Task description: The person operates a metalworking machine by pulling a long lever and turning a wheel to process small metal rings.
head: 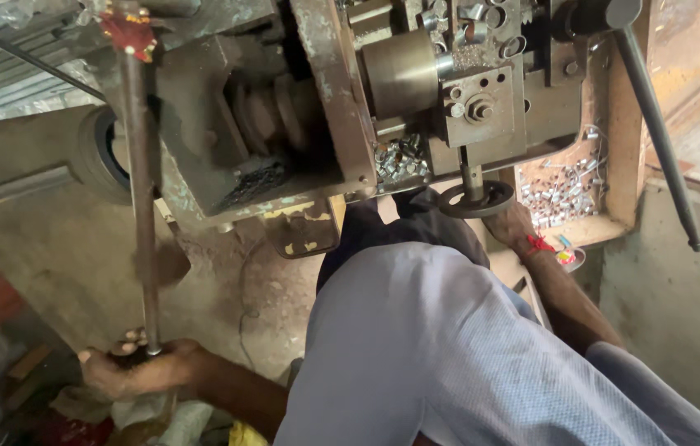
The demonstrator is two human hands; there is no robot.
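Two levers are being worked: the left hand (139, 370) is being clenched around the long lever (142, 215) at seven o'clock; the right hand (508, 223) is being kept under the handwheel (474, 198) at two o'clock, grip hidden — fingers risk being nipped beside the loose metal rings (560, 194).

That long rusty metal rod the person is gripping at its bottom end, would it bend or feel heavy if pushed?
The long rusty metal rod looks straight and thick, so probably stiff, not floppy. Being what seems solid steel, it is likely heavy for its size. Its rough, rusted surface probably gives the left hand a firm, non-slippery hold.
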